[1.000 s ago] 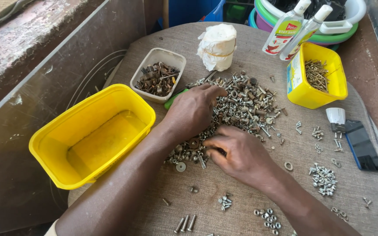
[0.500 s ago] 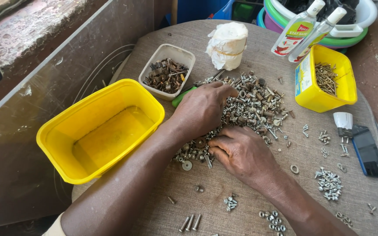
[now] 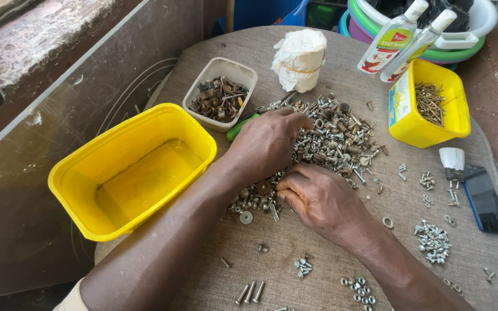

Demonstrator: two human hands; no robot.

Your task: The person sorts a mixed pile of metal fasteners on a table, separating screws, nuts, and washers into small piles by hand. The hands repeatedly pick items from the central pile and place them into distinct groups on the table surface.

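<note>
Hands (image 3: 295, 167) curled on screw pile (image 3: 332, 135)

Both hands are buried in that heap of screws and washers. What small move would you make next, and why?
Probably pinch one piece free with the right hand and lift it clear. Its fingertips already press into the near edge of the big mixed pile of metal screws, nuts and washers, while the left hand lies on the pile. Small sorted clusters of screws lie apart on the round brown table.

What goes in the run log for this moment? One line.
left hand: on pile of screws and nuts | right hand: picking at pile's near edge | big yellow tub: beside left forearm
</note>
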